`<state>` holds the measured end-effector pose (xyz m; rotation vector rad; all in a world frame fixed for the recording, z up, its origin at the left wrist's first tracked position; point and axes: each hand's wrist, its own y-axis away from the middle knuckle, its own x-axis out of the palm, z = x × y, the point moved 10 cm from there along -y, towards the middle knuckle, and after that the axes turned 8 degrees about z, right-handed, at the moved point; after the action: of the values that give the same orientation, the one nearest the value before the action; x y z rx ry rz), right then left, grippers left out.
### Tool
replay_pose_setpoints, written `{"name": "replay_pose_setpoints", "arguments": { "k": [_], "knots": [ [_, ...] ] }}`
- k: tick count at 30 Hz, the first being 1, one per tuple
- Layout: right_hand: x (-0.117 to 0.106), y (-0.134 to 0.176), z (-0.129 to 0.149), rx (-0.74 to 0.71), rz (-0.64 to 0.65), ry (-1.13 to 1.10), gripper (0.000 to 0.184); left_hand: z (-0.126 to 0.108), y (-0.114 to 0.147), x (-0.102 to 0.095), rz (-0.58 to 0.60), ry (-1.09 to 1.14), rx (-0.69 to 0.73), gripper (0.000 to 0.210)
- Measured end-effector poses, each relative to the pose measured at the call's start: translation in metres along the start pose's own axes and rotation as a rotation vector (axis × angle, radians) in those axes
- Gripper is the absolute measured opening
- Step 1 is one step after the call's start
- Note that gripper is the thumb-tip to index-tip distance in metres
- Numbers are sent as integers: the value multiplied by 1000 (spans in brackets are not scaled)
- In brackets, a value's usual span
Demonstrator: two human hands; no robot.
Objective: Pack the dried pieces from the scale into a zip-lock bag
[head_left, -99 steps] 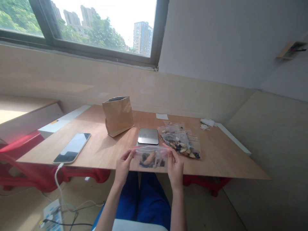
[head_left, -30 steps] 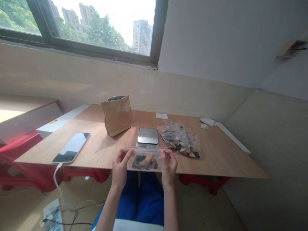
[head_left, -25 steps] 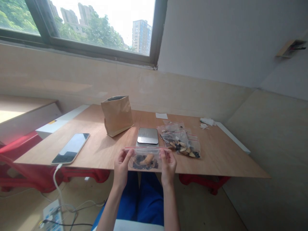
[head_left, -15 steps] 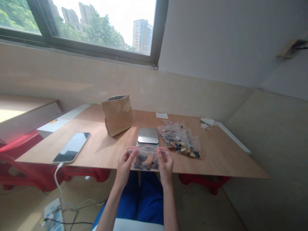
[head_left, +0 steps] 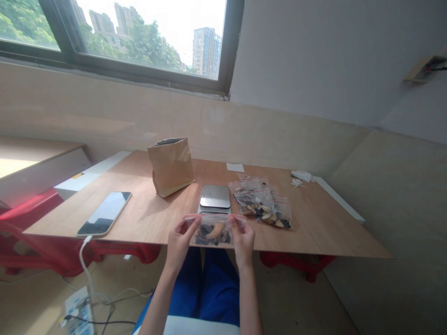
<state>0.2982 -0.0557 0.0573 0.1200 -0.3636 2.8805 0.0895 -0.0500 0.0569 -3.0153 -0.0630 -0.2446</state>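
Note:
A clear zip-lock bag [head_left: 213, 232] with a red-lined top hangs at the table's front edge, dark and tan dried pieces inside it. My left hand [head_left: 181, 235] pinches its upper left corner, and my right hand [head_left: 242, 235] pinches the upper right corner. The bag's top edge is stretched straight between them. Just behind it lies a small digital scale [head_left: 215, 196] with a bare metal plate; the bag partly covers its near end. Right of the scale, several similar filled zip-lock bags [head_left: 261, 204] lie in an overlapping pile.
An open brown paper pouch [head_left: 171, 167] stands left of the scale. A phone [head_left: 104, 214] with a white cable [head_left: 84, 256] lies at the table's left. White paper scraps [head_left: 301, 176] lie at the back right. Red stools [head_left: 296, 265] are below the wooden table [head_left: 335, 232].
My hands have moved slightly apart. The bag's top edge, bowed open in the earlier frame, is now pulled straight and flat.

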Motion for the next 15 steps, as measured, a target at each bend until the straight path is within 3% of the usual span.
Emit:
{"name": "replay_pose_setpoints", "arguments": {
  "k": [7,15],
  "knots": [
    [2,-2,2,3,61,34,30,0,1,-5,-42,17,-17,33],
    [0,0,7,-34,23,74,28,-2,0,-4,-27,-15,-29,36]
  ]
}}
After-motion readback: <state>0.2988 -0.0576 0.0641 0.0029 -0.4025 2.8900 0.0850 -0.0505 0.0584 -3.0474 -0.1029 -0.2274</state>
